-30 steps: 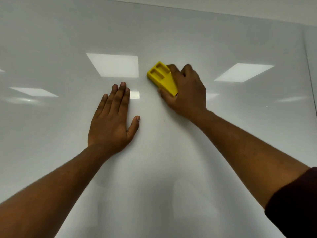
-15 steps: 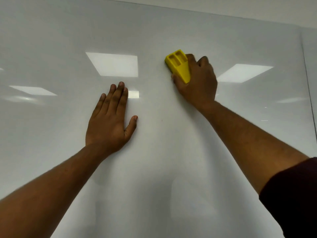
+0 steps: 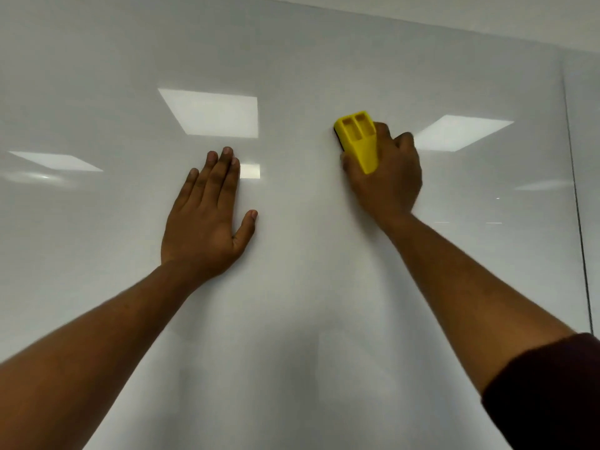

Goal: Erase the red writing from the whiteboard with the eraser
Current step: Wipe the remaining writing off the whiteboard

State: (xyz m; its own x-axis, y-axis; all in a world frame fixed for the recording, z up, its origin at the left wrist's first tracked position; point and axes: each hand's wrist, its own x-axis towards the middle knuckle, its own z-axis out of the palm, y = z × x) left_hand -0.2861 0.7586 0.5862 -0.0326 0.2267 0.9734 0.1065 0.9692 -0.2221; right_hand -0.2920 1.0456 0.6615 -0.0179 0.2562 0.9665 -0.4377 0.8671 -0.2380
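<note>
A glossy whiteboard [image 3: 292,319] fills nearly the whole view. No red writing shows on it. My right hand [image 3: 386,177] grips a yellow eraser [image 3: 358,139] and presses its dark pad against the board right of centre, the eraser pointing up. My left hand [image 3: 207,216] lies flat on the board left of centre, palm down, fingers close together and thumb spread, holding nothing. The two hands are apart, with bare board between them.
Ceiling lights reflect as bright patches on the board [image 3: 211,115]. A dark vertical seam or board edge [image 3: 574,196] runs down the far right. A strip of pale wall [image 3: 487,14] shows above the board's top edge.
My right hand has slid the eraser across the board to the right and slightly up, then a little down, turning it more upright. My left hand has stayed flat in place.
</note>
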